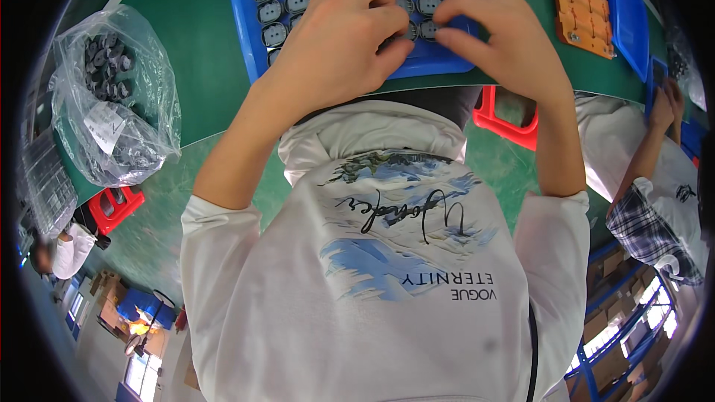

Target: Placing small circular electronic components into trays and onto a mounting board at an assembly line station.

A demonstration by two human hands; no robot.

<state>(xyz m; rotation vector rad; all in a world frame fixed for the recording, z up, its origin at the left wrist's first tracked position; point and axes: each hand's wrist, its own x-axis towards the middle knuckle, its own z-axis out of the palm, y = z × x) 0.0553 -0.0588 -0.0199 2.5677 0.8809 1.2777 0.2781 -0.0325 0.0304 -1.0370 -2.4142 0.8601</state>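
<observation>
A blue tray (257, 59) holds rows of small rounded grey parts (269, 10) with dark rims. Over its middle, my left hand (342, 41) is bent with fingers curled and the thumb drawn in toward them. Whatever those fingertips hold, if anything, is hidden behind the hand. My right hand (499, 30) reaches over the tray's right side. Its fingers are spread, with the thumb and forefinger apart beside a grey part (428, 29) near the front right of the rows. No part shows lifted in the right hand.
On the green table (201, 45), a clear plastic bag (156, 126) of dark parts lies at left. At right are an orange slatted board (581, 4) and another blue tray (628, 15). Red stools (506, 128) stand below. A co-worker's arm (642, 145) is at far right.
</observation>
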